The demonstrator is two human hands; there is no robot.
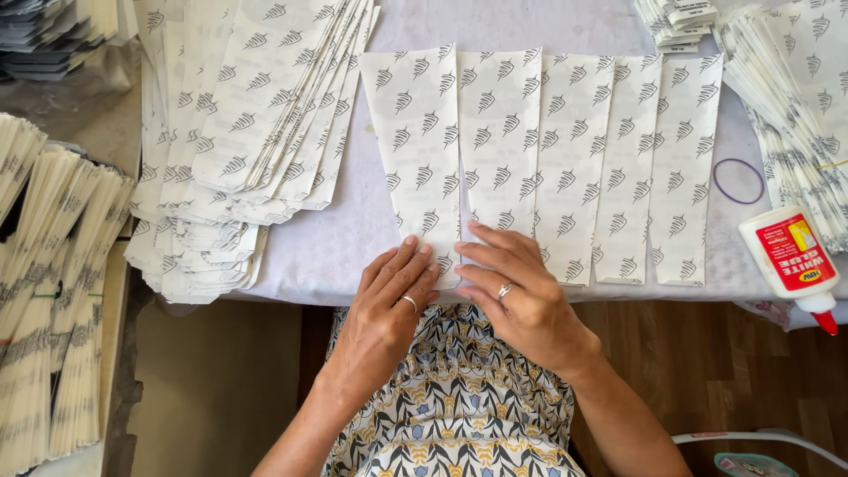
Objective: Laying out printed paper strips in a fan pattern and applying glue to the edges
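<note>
While left hand [389,296] and right hand [512,283] press flat, fingers spread, on overlapped printed paper sheets [539,159], edges stay aligned on bench [353,238]

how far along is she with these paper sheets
Laid out: a fanned row of printed sheets overlapping across the white cloth. In hand: left hand and right hand press the row's near-left end. Left: a big pile of sheets waits; the glue bottle lies unused.
</note>
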